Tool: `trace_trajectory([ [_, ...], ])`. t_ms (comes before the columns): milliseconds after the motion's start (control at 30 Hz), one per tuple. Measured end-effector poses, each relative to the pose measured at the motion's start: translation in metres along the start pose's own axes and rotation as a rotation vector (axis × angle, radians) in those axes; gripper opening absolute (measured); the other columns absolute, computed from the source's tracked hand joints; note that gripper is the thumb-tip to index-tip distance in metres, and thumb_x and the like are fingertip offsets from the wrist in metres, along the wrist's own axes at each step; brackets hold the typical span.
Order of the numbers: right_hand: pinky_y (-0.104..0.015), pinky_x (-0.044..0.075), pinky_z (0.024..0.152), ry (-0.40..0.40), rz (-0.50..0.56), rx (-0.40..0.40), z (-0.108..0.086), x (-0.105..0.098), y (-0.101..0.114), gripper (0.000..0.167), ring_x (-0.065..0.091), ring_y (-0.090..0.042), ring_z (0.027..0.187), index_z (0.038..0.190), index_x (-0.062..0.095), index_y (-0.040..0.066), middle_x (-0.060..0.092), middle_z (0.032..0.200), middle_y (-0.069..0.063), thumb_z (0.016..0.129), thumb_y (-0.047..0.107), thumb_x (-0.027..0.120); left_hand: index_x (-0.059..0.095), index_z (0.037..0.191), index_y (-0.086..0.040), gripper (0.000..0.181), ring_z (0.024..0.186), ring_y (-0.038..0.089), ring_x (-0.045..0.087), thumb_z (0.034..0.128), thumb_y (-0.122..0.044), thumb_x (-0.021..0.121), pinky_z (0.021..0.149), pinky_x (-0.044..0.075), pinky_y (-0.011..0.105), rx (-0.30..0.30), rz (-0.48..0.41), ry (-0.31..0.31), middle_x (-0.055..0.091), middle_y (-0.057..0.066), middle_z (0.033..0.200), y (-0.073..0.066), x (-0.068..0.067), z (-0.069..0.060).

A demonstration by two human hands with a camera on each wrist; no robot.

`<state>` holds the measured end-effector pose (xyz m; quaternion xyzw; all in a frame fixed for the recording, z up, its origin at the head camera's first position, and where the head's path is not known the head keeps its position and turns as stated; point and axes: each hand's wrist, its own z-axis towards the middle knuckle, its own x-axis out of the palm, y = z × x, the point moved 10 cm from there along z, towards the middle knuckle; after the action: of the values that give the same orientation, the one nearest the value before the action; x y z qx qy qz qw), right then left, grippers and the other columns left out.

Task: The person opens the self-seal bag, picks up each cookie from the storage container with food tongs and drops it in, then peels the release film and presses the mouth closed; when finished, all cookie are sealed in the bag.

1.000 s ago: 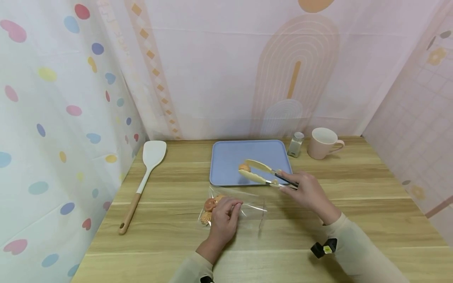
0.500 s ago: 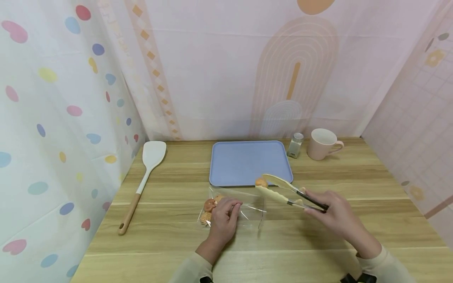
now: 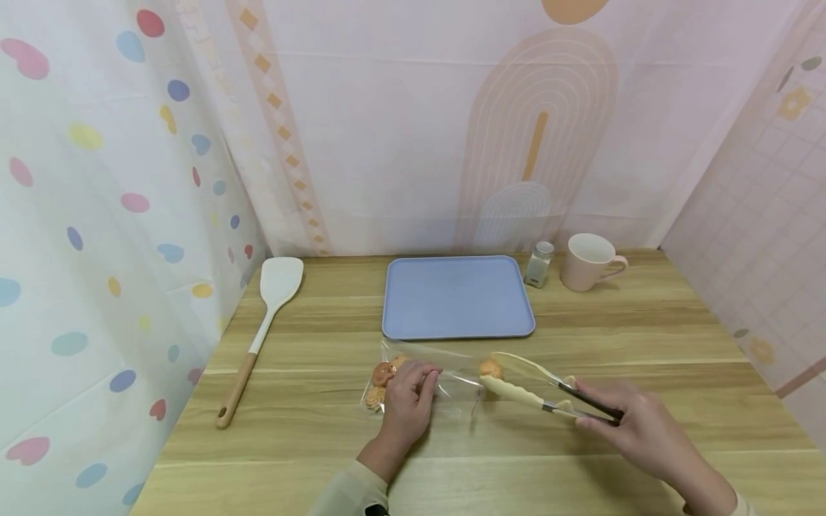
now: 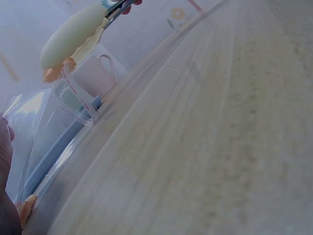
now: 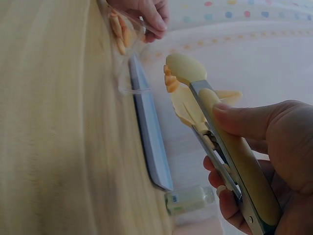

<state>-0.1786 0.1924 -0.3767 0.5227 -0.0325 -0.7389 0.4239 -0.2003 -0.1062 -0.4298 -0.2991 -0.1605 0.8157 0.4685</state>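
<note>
My right hand [image 3: 645, 426] grips tongs [image 3: 516, 393] with cream-coloured tips and metal arms. A round orange-brown cookie [image 3: 491, 369] is pinched between the tips, right by the mouth of a clear plastic bag [image 3: 459, 403]. The bag lies on the table with several cookies [image 3: 383, 373] at its left end, partly covered by my left hand [image 3: 408, 405]. Finger and thumb of that hand pinch the film, and the right wrist view shows the bag's mouth standing open. In the left wrist view, the held cookie [image 4: 55, 73] appears at the bag's rim; whether it is inside is unclear.
Behind the bag lies a blue tray [image 3: 458, 297]. A glass shaker [image 3: 538, 265] and a pink mug [image 3: 587, 262] stand at the back right. On the left rests a white spatula [image 3: 280, 281] with a wooden handle. Curtains border the wooden table [image 3: 310, 459].
From above the tray, my right hand has drawn the tongs and cookie back rightward and toward me, down to the bag's mouth. The left hand and bag have stayed in place.
</note>
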Motion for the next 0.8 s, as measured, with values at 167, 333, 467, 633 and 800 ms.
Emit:
trace_trajectory([
  [167, -0.012, 0.042, 0.062, 0.005, -0.005, -0.032, -0.002, 0.011, 0.003, 0.052, 0.058, -0.003, 0.076, 0.116, 0.071, 0.011, 0.073, 0.098, 0.004, 0.067, 0.017, 0.087, 0.069, 0.089, -0.008, 0.009, 0.084, 0.018, 0.062, 0.0902, -0.002, 0.063, 0.079, 0.047, 0.024, 0.002, 0.011, -0.009, 0.067, 0.002, 0.088, -0.001, -0.002, 0.0],
  [333, -0.018, 0.047, 0.065, 0.067, 0.009, -0.048, 0.003, 0.03, 0.007, 0.049, 0.062, -0.005, 0.083, 0.115, 0.071, 0.008, 0.072, 0.101, 0.003, 0.07, 0.017, 0.086, 0.069, 0.088, -0.007, 0.008, 0.084, 0.018, 0.062, 0.0897, -0.001, 0.063, 0.078, 0.047, 0.024, 0.014, 0.011, -0.03, 0.067, 0.002, 0.088, -0.003, -0.004, 0.0],
  [467, -0.02, 0.046, 0.061, 0.158, 0.058, -0.02, 0.01, 0.047, 0.004, 0.047, 0.059, -0.005, 0.076, 0.119, 0.068, 0.006, 0.07, 0.108, -0.001, 0.076, 0.02, 0.082, 0.068, 0.088, -0.006, 0.008, 0.084, 0.019, 0.062, 0.0896, 0.0, 0.063, 0.078, 0.047, 0.025, 0.034, 0.008, -0.041, 0.067, 0.003, 0.088, -0.006, -0.005, 0.001],
  [633, -0.024, 0.048, 0.063, 0.197, 0.008, -0.051, 0.023, 0.065, 0.004, 0.047, 0.057, -0.003, 0.073, 0.12, 0.068, 0.01, 0.07, 0.109, 0.001, 0.078, 0.026, 0.081, 0.069, 0.089, -0.005, 0.009, 0.084, 0.02, 0.061, 0.0905, 0.0, 0.062, 0.079, 0.047, 0.026, 0.06, -0.019, -0.049, 0.067, 0.005, 0.088, -0.008, -0.005, 0.002],
  [800, -0.034, 0.052, 0.073, 0.216, -0.017, -0.104, 0.035, 0.08, 0.01, 0.048, 0.063, -0.009, 0.089, 0.122, 0.068, 0.013, 0.07, 0.11, 0.004, 0.078, 0.026, 0.081, 0.069, 0.09, -0.006, 0.01, 0.084, 0.02, 0.062, 0.0897, 0.001, 0.062, 0.08, 0.047, 0.026, 0.071, -0.03, -0.053, 0.067, 0.004, 0.089, -0.008, -0.005, 0.002],
])
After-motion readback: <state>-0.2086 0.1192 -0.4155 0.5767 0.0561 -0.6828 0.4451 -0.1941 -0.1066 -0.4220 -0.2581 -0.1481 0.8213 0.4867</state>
